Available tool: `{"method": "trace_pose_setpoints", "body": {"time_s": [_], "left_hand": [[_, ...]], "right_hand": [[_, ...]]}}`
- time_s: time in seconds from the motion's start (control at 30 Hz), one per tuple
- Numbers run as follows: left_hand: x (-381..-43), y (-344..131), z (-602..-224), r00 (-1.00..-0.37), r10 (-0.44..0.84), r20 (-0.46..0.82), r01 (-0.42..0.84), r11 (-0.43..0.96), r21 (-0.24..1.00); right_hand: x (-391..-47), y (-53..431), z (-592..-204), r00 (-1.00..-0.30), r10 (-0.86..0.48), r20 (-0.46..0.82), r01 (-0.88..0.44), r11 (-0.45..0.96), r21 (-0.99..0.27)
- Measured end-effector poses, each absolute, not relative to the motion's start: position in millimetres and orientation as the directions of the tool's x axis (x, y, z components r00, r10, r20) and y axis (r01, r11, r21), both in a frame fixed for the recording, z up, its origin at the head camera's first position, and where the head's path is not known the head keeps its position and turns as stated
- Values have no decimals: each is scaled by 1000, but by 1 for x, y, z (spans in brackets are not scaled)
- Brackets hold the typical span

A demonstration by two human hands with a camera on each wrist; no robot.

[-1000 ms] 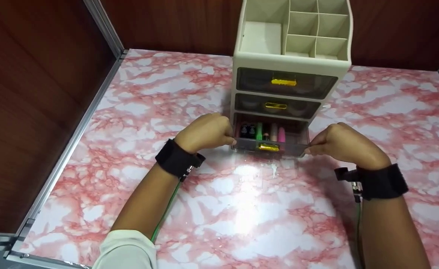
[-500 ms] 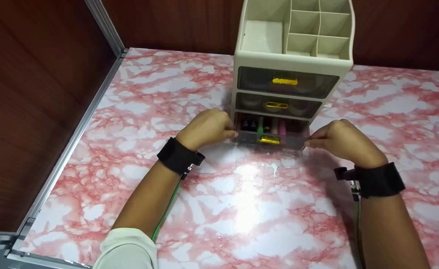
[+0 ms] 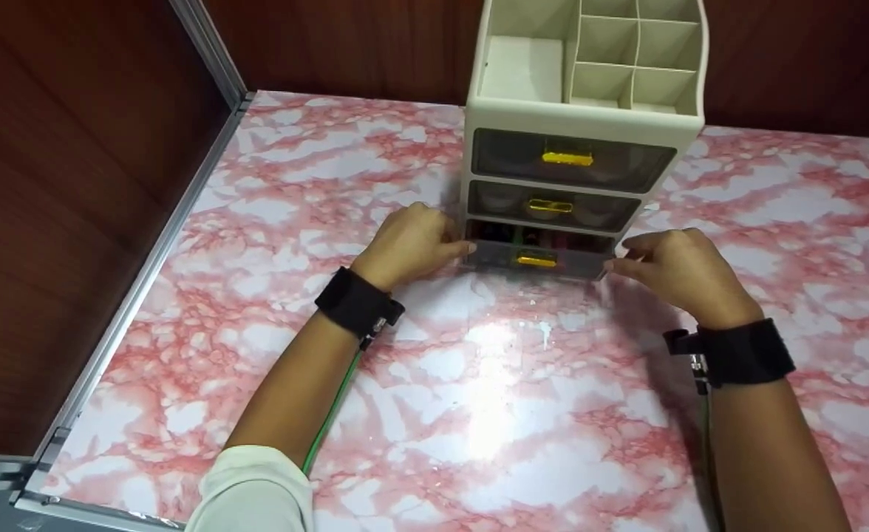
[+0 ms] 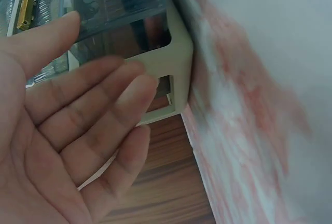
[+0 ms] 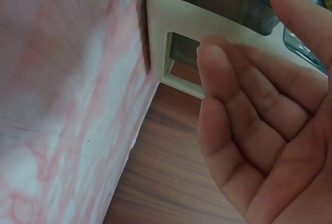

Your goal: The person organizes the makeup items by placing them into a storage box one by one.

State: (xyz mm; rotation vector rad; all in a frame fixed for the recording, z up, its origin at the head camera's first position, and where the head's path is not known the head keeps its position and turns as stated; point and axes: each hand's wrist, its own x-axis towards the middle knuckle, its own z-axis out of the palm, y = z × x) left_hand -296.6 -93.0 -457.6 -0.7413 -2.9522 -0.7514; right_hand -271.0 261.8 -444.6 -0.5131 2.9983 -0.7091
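Note:
A cream desk organizer [image 3: 582,114] with dark see-through drawers stands at the back. Its bottom drawer [image 3: 495,257] sticks out a little, and dark, green and pink items show dimly inside. At that drawer's left front corner is the thumb of my left hand [image 3: 416,244]; the other fingers extend loosely beside the organizer in the left wrist view. My right hand [image 3: 686,273] has its thumb at the drawer's right front corner. In the right wrist view its fingers are gently bent, with nothing between them and the thumb.
The middle drawer [image 3: 497,199] and top drawer [image 3: 508,159] are closed, with gold handles. Divided compartments form the organizer's top. Dark wood panels [image 3: 346,52] border the red-and-white marbled table [image 3: 405,414] behind and at left. Both wrists wear black straps.
The bottom drawer has slid inward, hiding most of its contents. Both hands have moved forward with it, and the fingers have loosened from its front corners.

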Motion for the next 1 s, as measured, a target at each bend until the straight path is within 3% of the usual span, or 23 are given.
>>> {"method": "trace_pose_setpoints", "body": {"time_s": [0.23,0.43,1.0], "left_hand": [[-302,-90,-465,-917,349,192,398,812,426],[-304,-86,-471,-937,301,176,348,820,454],[-308,-81,-481,-930,287,231,365,801,475]], "right_hand": [[-276,262,-450,-965,-252,73,-256,843,-473],[-279,261,-456,-956,-265,126,-292,819,-494],[-281,258,-466,-943,-271,191,-329,840,-431]]}}
